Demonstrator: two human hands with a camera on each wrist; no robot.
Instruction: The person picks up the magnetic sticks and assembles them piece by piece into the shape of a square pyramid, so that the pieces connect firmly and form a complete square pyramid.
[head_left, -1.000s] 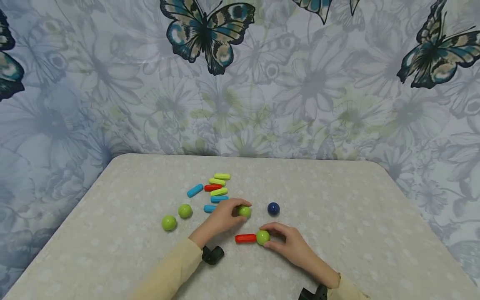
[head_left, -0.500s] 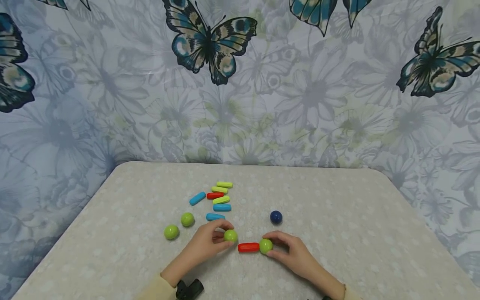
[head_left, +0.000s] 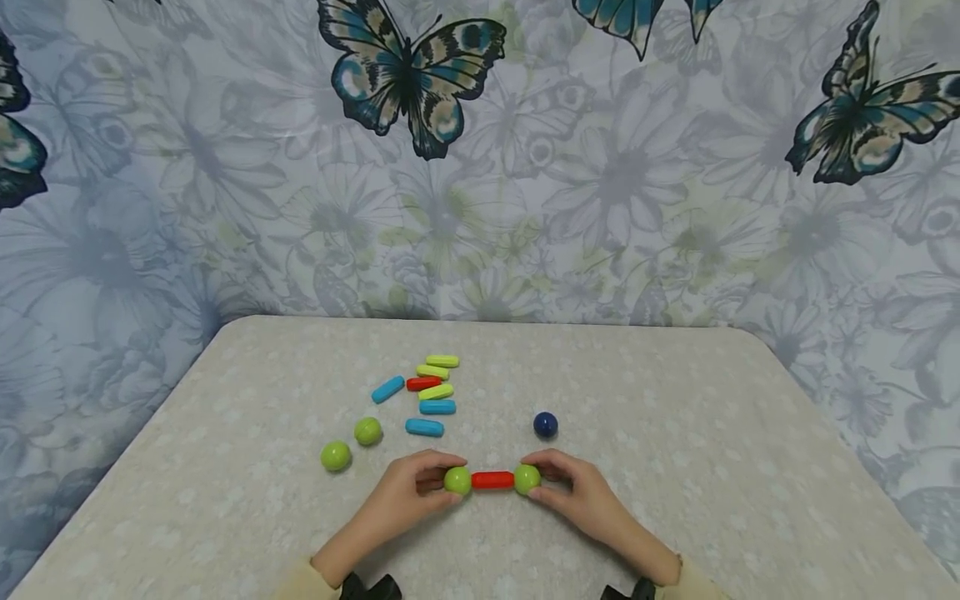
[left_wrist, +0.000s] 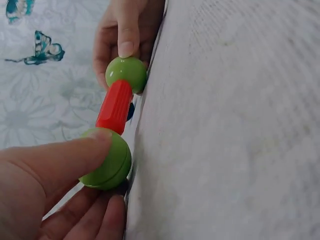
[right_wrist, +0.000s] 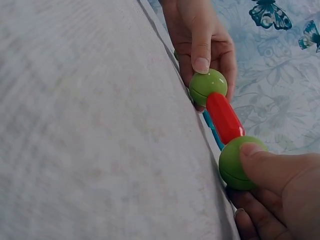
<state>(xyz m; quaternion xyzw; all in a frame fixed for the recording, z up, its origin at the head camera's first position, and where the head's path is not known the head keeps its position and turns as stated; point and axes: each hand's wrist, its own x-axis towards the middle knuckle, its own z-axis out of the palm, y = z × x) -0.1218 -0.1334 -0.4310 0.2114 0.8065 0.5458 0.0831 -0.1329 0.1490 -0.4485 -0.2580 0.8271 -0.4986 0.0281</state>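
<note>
My left hand (head_left: 411,492) pinches a green ball (head_left: 457,481) between thumb and fingers. Another green ball (head_left: 527,478) is pinched by my right hand (head_left: 581,492). Between the two balls lies a red rod (head_left: 492,481), its ends touching both of them in one straight line, low over the tabletop. The left wrist view shows the thumb on top of the near green ball (left_wrist: 107,160), with the red rod (left_wrist: 115,107) against its far side. In the right wrist view the red rod (right_wrist: 225,117) likewise meets the near green ball (right_wrist: 240,162).
Beyond my hands sits a dark blue ball (head_left: 546,425). Two loose green balls, one farther (head_left: 367,431) and one nearer (head_left: 335,456), lie to the left. Several blue, red and yellow-green rods (head_left: 435,393) are spread behind them. The table's far edge (head_left: 487,322) meets a butterfly-patterned backdrop.
My left hand has brought its green ball from near the blue rods toward me, then rightward against the red rod's left end. My right hand keeps holding its ball at the other end.
</note>
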